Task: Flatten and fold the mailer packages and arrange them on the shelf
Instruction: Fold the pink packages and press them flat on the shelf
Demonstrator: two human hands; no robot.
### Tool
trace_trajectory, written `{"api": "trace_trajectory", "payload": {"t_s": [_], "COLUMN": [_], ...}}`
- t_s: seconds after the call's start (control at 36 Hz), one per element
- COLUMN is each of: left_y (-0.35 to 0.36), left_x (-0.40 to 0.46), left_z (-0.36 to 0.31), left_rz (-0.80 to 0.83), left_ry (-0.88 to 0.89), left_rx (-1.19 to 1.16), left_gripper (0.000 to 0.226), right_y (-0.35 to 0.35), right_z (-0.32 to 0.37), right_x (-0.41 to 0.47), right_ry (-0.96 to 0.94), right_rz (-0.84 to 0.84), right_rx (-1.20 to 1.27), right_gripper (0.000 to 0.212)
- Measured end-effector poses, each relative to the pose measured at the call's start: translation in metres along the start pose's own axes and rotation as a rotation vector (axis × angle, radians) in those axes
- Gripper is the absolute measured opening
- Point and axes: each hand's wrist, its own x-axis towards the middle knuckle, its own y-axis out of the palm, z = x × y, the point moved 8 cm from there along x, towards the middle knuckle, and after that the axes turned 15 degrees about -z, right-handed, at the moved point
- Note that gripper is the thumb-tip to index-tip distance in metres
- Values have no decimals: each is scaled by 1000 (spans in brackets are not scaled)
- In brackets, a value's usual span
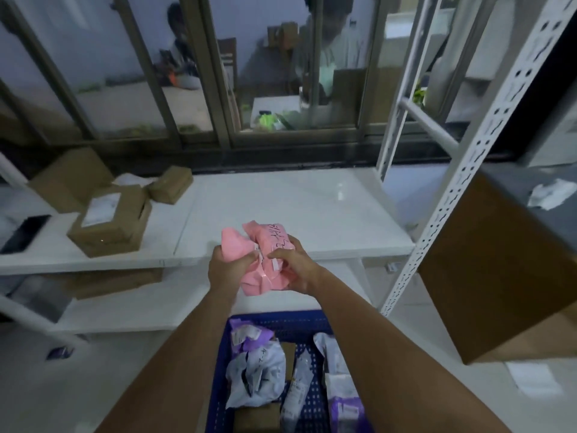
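You hold the pink mailer (265,260) in the air just in front of the white shelf (281,207), above the blue crate (218,385). Your left hand (224,267) curls its fingers (246,260) round the mailer's left end, and your right hand (293,267) grips its right side, thumb over the top near the label strip. Both hands are closed firmly on it, and the mailer is crumpled and bulging, not yet flat.

To do this step well, I judge you should lower the mailer onto the bare stretch of the shelf, right of the cardboard boxes (109,220), and press the air out from the middle toward the ends. Then fold along one straight crease; squeezing it in mid-air will likely only add wrinkles.

Counting from largest: one shelf unit with at least two white boards, one large brown carton (499,267) right of the shelf post, one blue crate below the shelf, four cardboard boxes on the shelf's left part, perhaps five grey or purple mailers (256,376) in the crate (overlap makes this uncertain), one pink mailer.
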Motion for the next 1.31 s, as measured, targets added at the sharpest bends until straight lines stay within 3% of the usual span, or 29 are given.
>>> {"api": "trace_trajectory", "payload": {"t_s": [0.19, 0.36, 0.5, 0.58, 0.75, 0.86, 0.97, 1.06, 1.11, 1.19, 1.31], "left_y": [-6, -9, -18, -22, -33, -38, -47, -57, -64, -71, -79], "left_x": [-12, -33, -44, -46, -57, -75, -97, -107, -107, -100, -89], "left_z": [-111, -207, -277, -311, -383, -418, -440, -458, -477, -511, -546], "left_rz": [-15, -37, -3, 38, 90, 245, 440, 508, 495, 412, 350], "left_ry": [80, 119, 179, 170, 212, 141, 75, 59, 62, 113, 170], "left_rx": [-5, 0, 92, 113, 74, 317, 600, 724, 719, 583, 440], "left_gripper": [84, 61, 63, 80, 65, 43, 23, 31, 39, 23, 32], "right_y": [30, 46, 59, 66, 91, 102, 105, 108, 111, 117, 126], "right_z": [103, 187, 236, 261, 317, 345, 356, 368, 388, 416, 456], "right_x": [-48, -90, -119, -140, -170, -195, -216, -231, -239, -253, -271], "right_ry": [-51, -123, -161, -185, -243, -213, -98, -61, -98, -145, -315], "right_rz": [40, 13, 21, 30, 69, 113, 148, 177, 166, 156, 111], "right_rx": [15, 10, -45, -80, -44, -251, -341, -383, -368, -333, -244], "right_gripper": [73, 69, 70, 70, 59, 40, 64, 59, 46, 42, 23]}}
